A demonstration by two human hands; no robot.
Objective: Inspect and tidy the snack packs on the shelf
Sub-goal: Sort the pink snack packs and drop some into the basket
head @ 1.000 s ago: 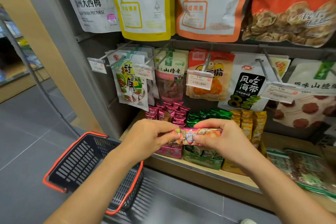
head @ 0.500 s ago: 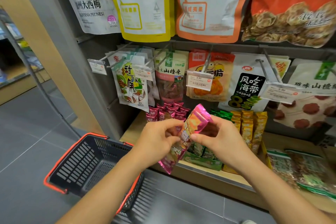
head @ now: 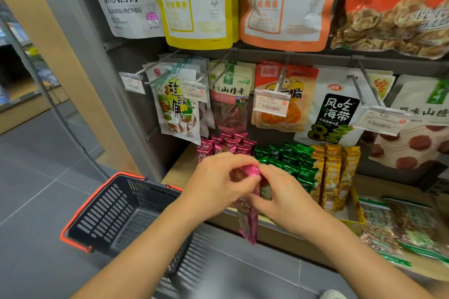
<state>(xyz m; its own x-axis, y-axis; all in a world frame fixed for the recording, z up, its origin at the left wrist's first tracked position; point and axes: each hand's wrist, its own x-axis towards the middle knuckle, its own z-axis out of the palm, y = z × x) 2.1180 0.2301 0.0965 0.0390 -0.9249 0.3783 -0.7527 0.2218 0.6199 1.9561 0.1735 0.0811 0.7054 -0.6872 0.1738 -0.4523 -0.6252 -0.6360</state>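
Note:
A long pink snack pack (head: 248, 222) hangs upright between my hands in front of the wooden shelf (head: 401, 190). My left hand (head: 218, 184) pinches its top end. My right hand (head: 279, 195) grips it just below, fingers curled round the wrapper. Behind my hands, rows of pink packs (head: 227, 143), green packs (head: 291, 160) and yellow packs (head: 334, 172) stand in open boxes on the shelf. The middle of the held pack is hidden by my fingers.
A dark shopping basket with an orange rim (head: 121, 213) hangs off my left forearm, below the shelf edge. Hanging bags (head: 181, 104) and price tags (head: 271, 104) on metal hooks jut out above the boxes. Flat green packs (head: 398, 228) lie at the shelf's right.
The pink pack has turned from level, through a slant, to hanging upright. My hands have drawn together, the left now over the pack's top end.

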